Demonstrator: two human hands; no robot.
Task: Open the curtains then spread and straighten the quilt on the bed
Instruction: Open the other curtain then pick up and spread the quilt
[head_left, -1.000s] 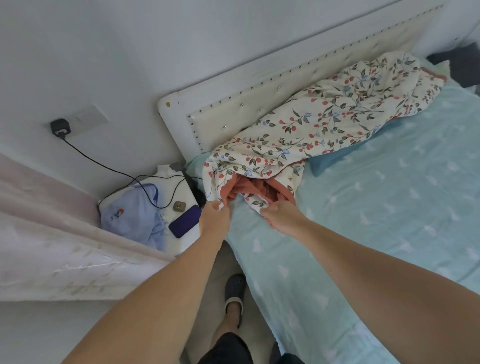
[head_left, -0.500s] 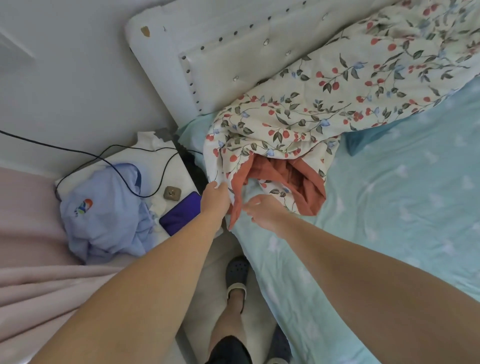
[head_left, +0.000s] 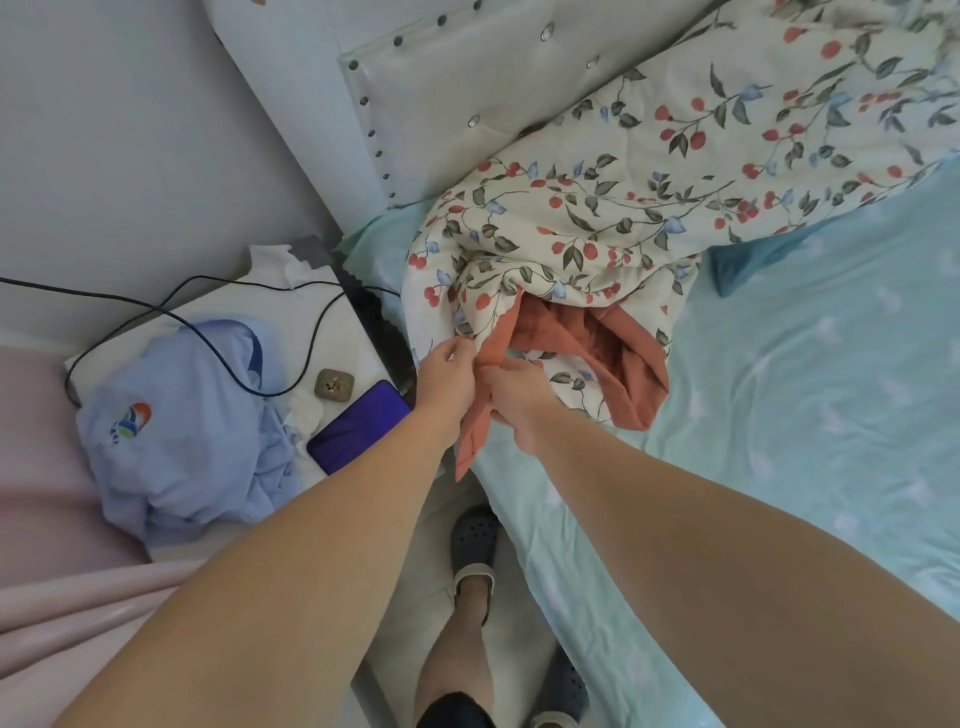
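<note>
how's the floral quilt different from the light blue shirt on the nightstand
The quilt is cream with a red berry and leaf print and a plain rust underside; the shirt is plain pale blue with one small logo. The quilt lies bunched along the headboard on the bed, and the left hand and right hand pinch its rust edge; the shirt sits untouched on the nightstand, under a black cable. Both are crumpled fabric.

Open sheet (head_left: 805, 415) right of bunched quilt (head_left: 649, 171), headboard (head_left: 467, 93) behind, cluttered nightstand (head_left: 332, 312) left, floor gap seemingly narrow
</note>
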